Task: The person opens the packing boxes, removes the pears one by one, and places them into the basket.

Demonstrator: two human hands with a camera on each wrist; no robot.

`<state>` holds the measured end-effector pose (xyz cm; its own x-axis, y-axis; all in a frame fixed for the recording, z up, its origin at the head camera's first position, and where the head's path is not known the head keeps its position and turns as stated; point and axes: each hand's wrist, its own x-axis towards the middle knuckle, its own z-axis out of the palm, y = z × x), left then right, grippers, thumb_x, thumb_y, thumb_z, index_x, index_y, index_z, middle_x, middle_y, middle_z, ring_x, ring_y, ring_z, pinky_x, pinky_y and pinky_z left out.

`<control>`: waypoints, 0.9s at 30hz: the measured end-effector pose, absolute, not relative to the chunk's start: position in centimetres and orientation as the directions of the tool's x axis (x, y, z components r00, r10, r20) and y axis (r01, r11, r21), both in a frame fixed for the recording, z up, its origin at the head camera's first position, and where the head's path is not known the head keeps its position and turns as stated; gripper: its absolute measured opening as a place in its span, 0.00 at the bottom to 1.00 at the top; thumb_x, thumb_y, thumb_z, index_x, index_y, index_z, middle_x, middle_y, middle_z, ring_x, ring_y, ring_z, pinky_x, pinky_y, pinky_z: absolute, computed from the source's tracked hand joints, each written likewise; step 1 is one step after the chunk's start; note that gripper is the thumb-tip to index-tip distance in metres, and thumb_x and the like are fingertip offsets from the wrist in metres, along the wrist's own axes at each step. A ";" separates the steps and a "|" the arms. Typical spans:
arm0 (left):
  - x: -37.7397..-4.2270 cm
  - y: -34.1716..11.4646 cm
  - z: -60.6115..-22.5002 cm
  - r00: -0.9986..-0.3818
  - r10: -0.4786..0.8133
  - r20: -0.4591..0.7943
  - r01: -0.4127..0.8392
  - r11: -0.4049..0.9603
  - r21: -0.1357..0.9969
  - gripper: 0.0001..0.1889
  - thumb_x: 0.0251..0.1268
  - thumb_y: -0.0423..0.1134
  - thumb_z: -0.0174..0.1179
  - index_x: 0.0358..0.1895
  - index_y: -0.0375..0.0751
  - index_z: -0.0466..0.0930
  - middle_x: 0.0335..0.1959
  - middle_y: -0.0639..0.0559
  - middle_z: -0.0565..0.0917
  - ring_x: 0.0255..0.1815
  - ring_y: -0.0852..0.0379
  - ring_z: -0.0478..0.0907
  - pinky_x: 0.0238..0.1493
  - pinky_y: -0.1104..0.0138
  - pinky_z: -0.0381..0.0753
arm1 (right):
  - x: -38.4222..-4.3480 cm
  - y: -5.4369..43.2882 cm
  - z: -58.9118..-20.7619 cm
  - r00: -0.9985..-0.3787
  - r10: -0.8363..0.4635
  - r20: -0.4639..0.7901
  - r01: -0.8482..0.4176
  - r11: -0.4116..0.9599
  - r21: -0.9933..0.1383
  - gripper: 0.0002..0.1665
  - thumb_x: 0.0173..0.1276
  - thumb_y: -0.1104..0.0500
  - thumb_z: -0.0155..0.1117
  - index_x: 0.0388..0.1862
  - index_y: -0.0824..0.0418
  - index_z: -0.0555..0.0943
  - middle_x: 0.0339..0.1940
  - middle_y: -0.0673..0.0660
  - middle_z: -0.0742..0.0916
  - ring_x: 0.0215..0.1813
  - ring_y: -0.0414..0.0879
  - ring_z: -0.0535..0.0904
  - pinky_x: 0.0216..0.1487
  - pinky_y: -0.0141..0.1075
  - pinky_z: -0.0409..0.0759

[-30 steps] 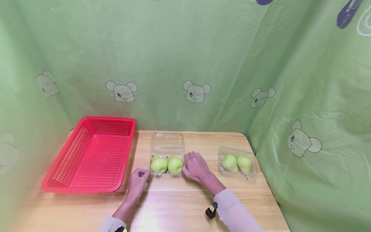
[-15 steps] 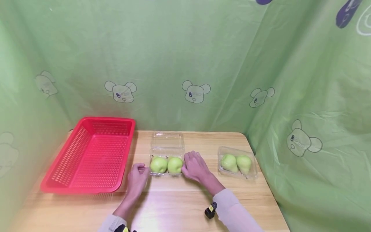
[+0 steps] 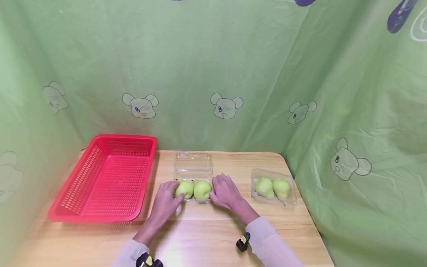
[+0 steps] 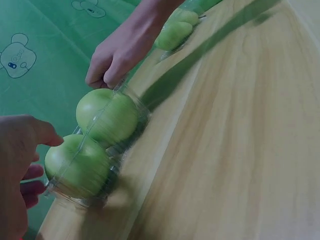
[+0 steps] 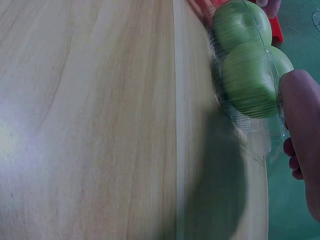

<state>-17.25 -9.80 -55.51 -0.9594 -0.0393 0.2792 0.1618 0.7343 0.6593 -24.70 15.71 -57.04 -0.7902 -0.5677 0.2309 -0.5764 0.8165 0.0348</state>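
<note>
An open clear plastic clamshell container (image 3: 201, 200) lies at the table's middle, its lid (image 3: 192, 162) folded back behind it. Side by side in its base sit two green pears, a left pear (image 3: 184, 189) and a right pear (image 3: 202, 190). My left hand (image 3: 165, 198) is around the left pear, thumb in front and fingers behind. The left wrist view shows its thumb at the pear's top and its other fingers beside the container's end, not closed on the fruit. My right hand (image 3: 227, 191) holds the container's right side with curled fingers; their tips are partly hidden.
A red plastic basket (image 3: 115, 185) with nothing in it stands at the left. Another clear container (image 3: 289, 199) with two green pears (image 3: 264, 187) lies at the right. Green curtain (image 3: 186, 74) surrounds the wooden table (image 3: 203, 237) at the back and sides.
My left hand has let go of the container's front left corner, drawn back slightly, then moved right and spread around the left pear. My right hand has stayed in place.
</note>
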 end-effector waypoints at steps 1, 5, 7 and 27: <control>-17.4 -9.7 -55.5 -0.960 -0.023 0.279 0.172 0.739 0.651 0.28 0.57 0.40 0.75 0.61 0.34 0.81 0.60 0.37 0.85 0.61 0.40 0.81 0.68 0.46 0.83 | -24.7 15.7 -57.0 -0.792 -0.565 0.231 -0.575 0.818 0.031 0.10 0.66 0.50 0.54 0.31 0.55 0.71 0.27 0.50 0.73 0.33 0.45 0.64 0.38 0.34 0.69; -18.0 -9.5 -55.4 -0.965 0.019 0.260 0.186 0.749 0.636 0.28 0.57 0.39 0.76 0.62 0.36 0.81 0.62 0.39 0.85 0.63 0.41 0.81 0.69 0.48 0.83 | -24.7 15.8 -57.0 -0.794 -0.563 0.230 -0.575 0.818 0.018 0.10 0.65 0.50 0.54 0.32 0.55 0.71 0.27 0.50 0.73 0.33 0.45 0.63 0.38 0.34 0.69; -18.2 -9.3 -55.2 -0.972 0.035 0.233 0.179 0.754 0.632 0.28 0.57 0.38 0.77 0.62 0.36 0.81 0.64 0.39 0.84 0.65 0.40 0.80 0.70 0.48 0.82 | -24.7 15.7 -57.1 -0.795 -0.563 0.228 -0.576 0.817 0.010 0.10 0.65 0.50 0.54 0.32 0.55 0.70 0.27 0.50 0.73 0.33 0.45 0.63 0.38 0.35 0.69; -19.2 -8.4 -54.7 -0.965 0.127 0.229 0.237 0.796 0.557 0.22 0.55 0.33 0.76 0.53 0.31 0.84 0.50 0.36 0.88 0.51 0.41 0.85 0.54 0.55 0.91 | -24.4 15.8 -57.3 -0.825 -0.526 0.205 -0.545 0.837 -0.044 0.09 0.66 0.52 0.55 0.33 0.56 0.72 0.27 0.50 0.73 0.34 0.45 0.65 0.40 0.35 0.69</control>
<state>-19.20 -8.37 -54.66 -0.9650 0.1274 0.2293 0.2374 0.7962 0.5565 -24.39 15.75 -57.26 -0.8253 -0.5262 0.2048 -0.5448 0.8374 -0.0440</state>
